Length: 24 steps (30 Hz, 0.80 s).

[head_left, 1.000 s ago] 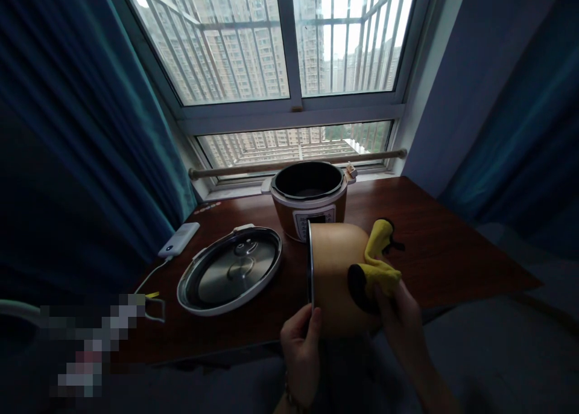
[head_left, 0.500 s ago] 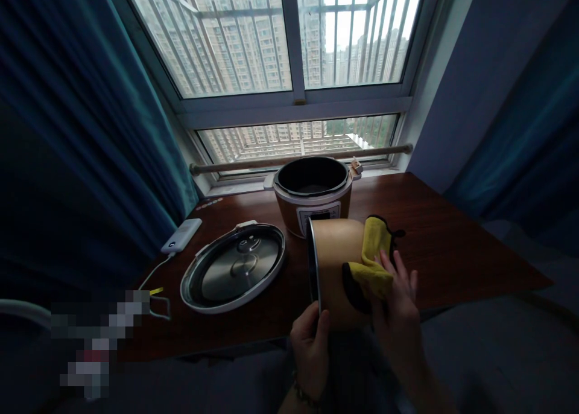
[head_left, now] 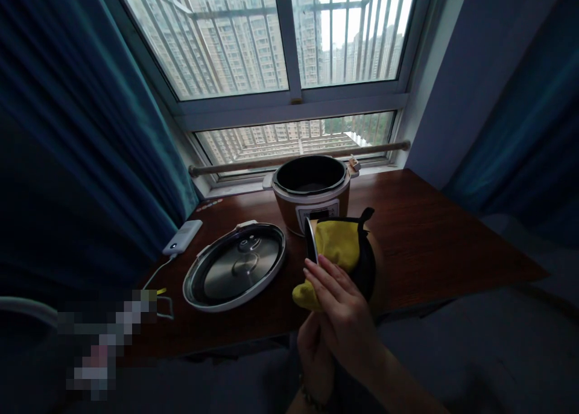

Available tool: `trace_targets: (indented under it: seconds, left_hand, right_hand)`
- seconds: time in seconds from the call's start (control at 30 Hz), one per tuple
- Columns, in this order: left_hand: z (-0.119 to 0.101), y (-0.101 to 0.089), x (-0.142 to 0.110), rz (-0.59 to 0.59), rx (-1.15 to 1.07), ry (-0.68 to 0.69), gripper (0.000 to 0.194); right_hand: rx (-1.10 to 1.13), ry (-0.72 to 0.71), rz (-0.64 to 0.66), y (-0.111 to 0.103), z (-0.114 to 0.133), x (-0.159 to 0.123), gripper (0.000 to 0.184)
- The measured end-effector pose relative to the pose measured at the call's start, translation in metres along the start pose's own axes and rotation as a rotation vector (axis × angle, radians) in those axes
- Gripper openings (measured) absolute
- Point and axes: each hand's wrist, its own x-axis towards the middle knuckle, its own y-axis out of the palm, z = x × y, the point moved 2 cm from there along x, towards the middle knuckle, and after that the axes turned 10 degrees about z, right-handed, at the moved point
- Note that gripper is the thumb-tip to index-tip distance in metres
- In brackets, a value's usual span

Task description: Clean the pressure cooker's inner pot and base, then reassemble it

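A gold-coated inner cooker pot lies tipped on its side near the table's front edge, its mouth facing left. My left hand is closed on the lower part of its rim, partly hidden behind my right wrist. With fingers together, my right hand presses a yellow cloth with black edging against the pot's outer wall by the rim. A corner of the cloth hangs below my fingers, and most of the pot is covered by cloth and hand. Behind it stands the electric cooker body, open at the top.
The cooker lid lies to the left, its metal inner side up. Further left is a white power bank with a cable. A window rail runs behind the brown table; blue curtains hang at the sides.
My right hand has moved left with the cloth, from the pot's far end and side towards its rim. My left hand still grips the rim. The view has shifted slightly.
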Motion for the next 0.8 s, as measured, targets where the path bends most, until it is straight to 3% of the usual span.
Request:
trace_targets:
  seconds: [0.17, 0.3, 0.43, 0.6, 0.8]
  left_hand:
    - [-0.003, -0.002, -0.009, 0.112, -0.031, 0.002, 0.032]
    - [0.0, -0.003, -0.017, 0.118, 0.086, 0.062, 0.035]
    - [0.004, -0.006, -0.021, 0.153, 0.165, 0.11, 0.038]
    - [0.009, -0.013, -0.026, 0.037, 0.292, 0.274, 0.034]
    - [0.014, -0.012, -0.024, 0.199, 0.213, 0.409, 0.037]
  right_hand:
    - [-0.019, 0.125, -0.016, -0.009, -0.013, 0.013, 0.041]
    - [-0.043, 0.231, -0.039, -0.015, -0.025, 0.017, 0.043]
    - [-0.054, 0.353, -0.073, -0.021, -0.045, 0.008, 0.044]
    - [0.105, 0.571, -0.165, -0.031, -0.079, -0.01, 0.045]
    - [0.167, 0.633, -0.22, -0.029, -0.077, -0.028, 0.051]
